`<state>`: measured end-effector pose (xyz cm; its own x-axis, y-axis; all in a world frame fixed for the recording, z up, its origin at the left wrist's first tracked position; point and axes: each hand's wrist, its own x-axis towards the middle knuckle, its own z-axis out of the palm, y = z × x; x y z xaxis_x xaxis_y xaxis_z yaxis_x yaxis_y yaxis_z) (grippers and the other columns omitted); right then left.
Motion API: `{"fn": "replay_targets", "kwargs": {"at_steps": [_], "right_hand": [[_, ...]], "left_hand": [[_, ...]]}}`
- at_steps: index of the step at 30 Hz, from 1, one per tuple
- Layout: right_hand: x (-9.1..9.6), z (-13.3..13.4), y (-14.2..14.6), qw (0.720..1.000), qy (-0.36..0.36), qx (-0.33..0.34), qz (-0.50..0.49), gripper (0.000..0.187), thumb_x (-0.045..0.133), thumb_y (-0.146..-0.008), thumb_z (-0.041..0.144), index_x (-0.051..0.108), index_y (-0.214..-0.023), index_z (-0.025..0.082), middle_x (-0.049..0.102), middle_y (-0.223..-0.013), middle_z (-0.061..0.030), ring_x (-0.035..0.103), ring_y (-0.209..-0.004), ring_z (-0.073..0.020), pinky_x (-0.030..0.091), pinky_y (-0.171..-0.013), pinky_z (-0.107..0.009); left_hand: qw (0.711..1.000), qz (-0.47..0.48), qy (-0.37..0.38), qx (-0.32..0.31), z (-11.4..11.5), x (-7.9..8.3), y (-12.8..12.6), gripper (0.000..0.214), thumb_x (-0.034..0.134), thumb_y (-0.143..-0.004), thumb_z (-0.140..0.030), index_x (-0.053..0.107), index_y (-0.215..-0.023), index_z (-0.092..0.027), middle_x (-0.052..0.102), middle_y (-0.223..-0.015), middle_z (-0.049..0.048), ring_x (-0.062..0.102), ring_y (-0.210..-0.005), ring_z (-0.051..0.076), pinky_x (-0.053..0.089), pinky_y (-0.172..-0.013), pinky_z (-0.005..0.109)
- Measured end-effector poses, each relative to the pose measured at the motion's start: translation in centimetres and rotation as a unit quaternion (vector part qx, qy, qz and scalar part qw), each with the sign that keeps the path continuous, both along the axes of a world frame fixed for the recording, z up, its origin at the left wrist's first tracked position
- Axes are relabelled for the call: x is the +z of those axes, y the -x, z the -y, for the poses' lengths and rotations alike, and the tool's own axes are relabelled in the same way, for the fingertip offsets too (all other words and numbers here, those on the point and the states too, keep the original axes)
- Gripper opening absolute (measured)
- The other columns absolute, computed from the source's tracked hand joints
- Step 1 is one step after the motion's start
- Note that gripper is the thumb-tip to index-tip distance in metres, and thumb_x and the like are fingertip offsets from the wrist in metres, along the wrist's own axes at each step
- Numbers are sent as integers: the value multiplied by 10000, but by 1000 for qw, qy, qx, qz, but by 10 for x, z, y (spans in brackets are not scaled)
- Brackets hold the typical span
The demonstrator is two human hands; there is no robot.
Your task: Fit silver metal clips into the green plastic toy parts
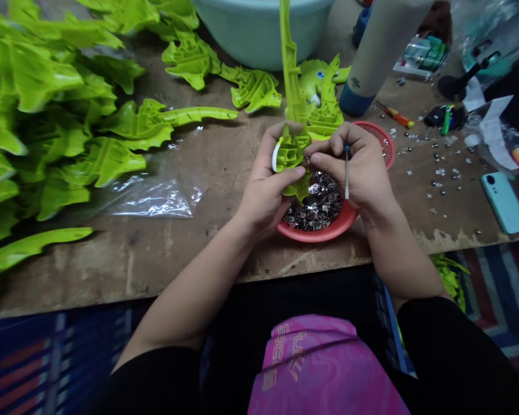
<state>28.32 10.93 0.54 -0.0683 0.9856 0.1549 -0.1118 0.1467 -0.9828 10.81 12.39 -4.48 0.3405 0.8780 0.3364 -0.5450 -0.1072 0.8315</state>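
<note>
My left hand (266, 181) is closed around a yellow-green plastic toy shell half (294, 151), its ribbed inside facing up and its long tail pointing away from me. In my right hand (361, 164) a small screwdriver (346, 173) is tucked between the fingers, its shaft pointing down. The right thumb and index finger pinch close to the shell's edge; whatever sits between them is too small to make out. Directly below both hands stands a red bowl (313, 235) full of small shiny metal pieces (318, 207).
Many green shell halves (38, 80) are heaped at the left beside a clear plastic bag (160, 196). Behind my hands are a pale basin (259, 34) and a bottle (372, 57). A red basket (387, 144), an orange-handled screwdriver (398, 117), loose metal bits and a phone (504, 202) lie rightward.
</note>
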Motion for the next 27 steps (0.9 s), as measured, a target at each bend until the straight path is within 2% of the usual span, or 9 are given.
{"fn": "replay_targets", "kwargs": {"at_steps": [5,10,16,22,25,27], "right_hand": [[-2,3,7,998,40,-1,-44,683,1028,-743,485,385,-855,281,701,-853,61,769,-863,-170,717,-857,-410],[-8,5,12,996,58,-9,-67,667,995,-785,490,367,-900,297,647,-817,74,707,-782,-147,696,-757,-360],[-12,6,20,998,21,-43,-47,662,945,-844,535,327,-887,303,585,-782,78,678,-781,-150,693,-788,-371],[-3,20,30,996,-24,-81,21,625,920,-885,518,337,-857,294,619,-814,60,697,-864,-162,694,-900,-409],[2,19,22,995,-26,-75,60,625,932,-877,536,357,-842,293,617,-784,60,687,-827,-169,687,-866,-408],[5,9,5,990,-47,-93,99,593,927,-889,522,380,-837,297,602,-758,63,671,-786,-170,666,-823,-393]], "left_hand": [[999,-32,-7,9,6,3,-2,600,943,-849,-427,628,-1359,-415,710,-1428,5,727,-1363,298,626,-1144,450],[996,-71,-17,50,10,3,-3,596,939,-856,-564,643,-1341,-384,690,-1422,29,671,-1439,321,587,-1216,484],[990,-101,-31,89,10,4,-1,556,935,-871,-568,659,-1311,-372,679,-1394,32,577,-1542,330,525,-1292,515],[986,-112,-42,114,12,4,1,552,973,-832,-528,670,-1249,-333,668,-1412,54,518,-1581,347,512,-1305,549],[989,-104,-26,103,11,3,-2,554,971,-823,-506,657,-1247,-338,661,-1431,48,557,-1546,347,553,-1256,546],[993,-80,-4,82,10,5,-4,574,970,-801,-464,638,-1254,-350,666,-1405,39,615,-1484,344,605,-1185,521]]}}
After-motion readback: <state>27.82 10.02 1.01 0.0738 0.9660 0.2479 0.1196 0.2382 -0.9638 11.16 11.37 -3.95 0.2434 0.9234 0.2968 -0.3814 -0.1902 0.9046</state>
